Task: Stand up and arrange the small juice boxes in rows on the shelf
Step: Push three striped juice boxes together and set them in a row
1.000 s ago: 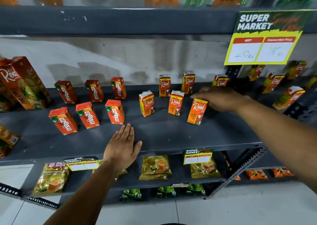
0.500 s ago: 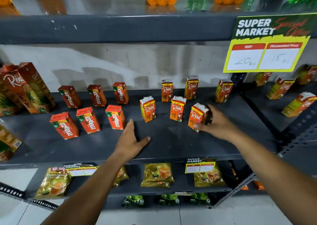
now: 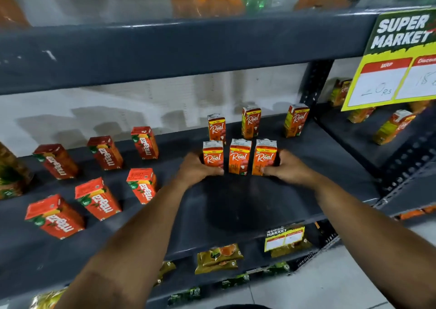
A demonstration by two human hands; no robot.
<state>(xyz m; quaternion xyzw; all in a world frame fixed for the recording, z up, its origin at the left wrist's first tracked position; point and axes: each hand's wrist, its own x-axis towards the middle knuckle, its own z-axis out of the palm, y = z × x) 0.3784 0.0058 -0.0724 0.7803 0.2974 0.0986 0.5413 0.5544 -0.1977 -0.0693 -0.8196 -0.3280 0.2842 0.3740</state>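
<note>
We see three upright Real juice boxes (image 3: 239,156) in a tight front row on the dark shelf (image 3: 247,205). Our left hand (image 3: 197,170) presses the left box's side, our right hand (image 3: 286,168) the right box's, squeezing the row between them. Fingers behind the boxes are hidden. The price sign (image 3: 396,61) is cut off at right.

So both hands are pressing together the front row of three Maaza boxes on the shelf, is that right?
Not quite: the head view shows the left hand and right hand bracketing the front row of three Real boxes on the shelf. The Maaza boxes stand untouched further left.
</note>
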